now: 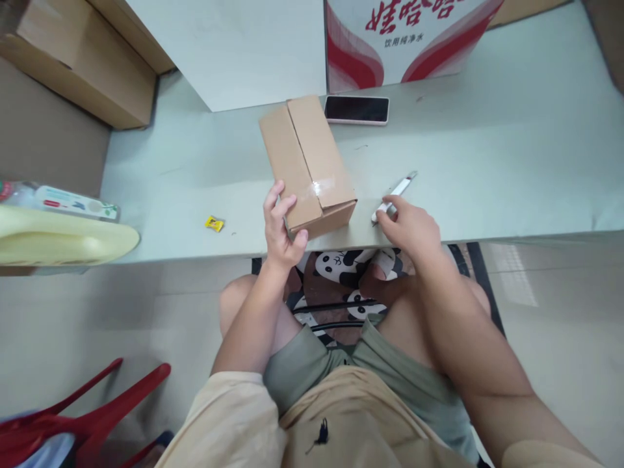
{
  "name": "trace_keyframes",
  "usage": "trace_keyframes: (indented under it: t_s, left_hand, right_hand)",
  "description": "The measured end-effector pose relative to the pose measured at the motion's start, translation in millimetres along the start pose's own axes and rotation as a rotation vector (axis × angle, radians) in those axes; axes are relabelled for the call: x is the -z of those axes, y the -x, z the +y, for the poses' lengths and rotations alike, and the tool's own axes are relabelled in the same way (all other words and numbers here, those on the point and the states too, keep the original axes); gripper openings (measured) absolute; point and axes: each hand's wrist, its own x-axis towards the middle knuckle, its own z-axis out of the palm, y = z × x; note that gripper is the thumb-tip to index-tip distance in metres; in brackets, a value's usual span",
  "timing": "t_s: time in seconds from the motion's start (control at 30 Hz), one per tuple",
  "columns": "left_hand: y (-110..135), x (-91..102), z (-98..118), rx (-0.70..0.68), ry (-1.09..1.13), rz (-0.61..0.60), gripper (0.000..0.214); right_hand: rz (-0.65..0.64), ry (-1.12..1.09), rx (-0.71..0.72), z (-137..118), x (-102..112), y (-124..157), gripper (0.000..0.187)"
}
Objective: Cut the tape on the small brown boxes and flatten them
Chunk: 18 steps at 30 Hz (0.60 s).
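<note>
A small brown cardboard box (312,162) stands at an angle on the table, its top flaps meeting at a seam with clear tape near the front end. My left hand (281,227) grips its near left corner, thumb on the front side and fingers on top. To the right, a white utility knife (397,192) lies slanted near the table's front edge, its tip pointing away from me. My right hand (409,224) has thumb and fingers closed on the knife's near end.
Behind the box lies a phone (357,110), before a red-and-white carton (394,52) and a large white box (244,52). A yellow-wrapped candy (214,223) is at left. Larger cardboard boxes (97,65) and a pale yellow object (68,237) occupy the left side. A red chair (97,416) stands lower left.
</note>
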Motion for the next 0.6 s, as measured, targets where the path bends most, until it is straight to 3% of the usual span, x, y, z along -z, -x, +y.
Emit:
trace_keyframes:
  t_s: [0.13, 0.23, 0.4, 0.53, 0.6]
  left_hand:
    - [0.7, -0.1, 1.7, 0.007, -0.005, -0.009, 0.058]
    - [1.4, 1.1, 2.9, 0.019, -0.013, -0.014, 0.058]
    - [0.4, 2.2, 6.5, 0.031, -0.01, -0.036, 0.058]
    - [-3.0, -0.7, 14.6, 0.023, -0.018, -0.045, 0.056]
    - [-4.1, -3.7, 20.6, 0.028, -0.028, -0.05, 0.055]
  right_hand:
    - [-0.039, 0.045, 0.042, -4.2, -3.4, -4.4, 0.041]
    - [0.015, -0.063, 0.115, -7.6, -5.1, -3.4, 0.032]
    - [0.215, -0.477, 0.307, -6.6, -8.1, 5.0, 0.047]
    - [0.534, -0.698, 0.487, -2.2, -11.5, 26.0, 0.023]
    - [0.607, -0.777, 0.571, -1.3, -12.2, 41.7, 0.019]
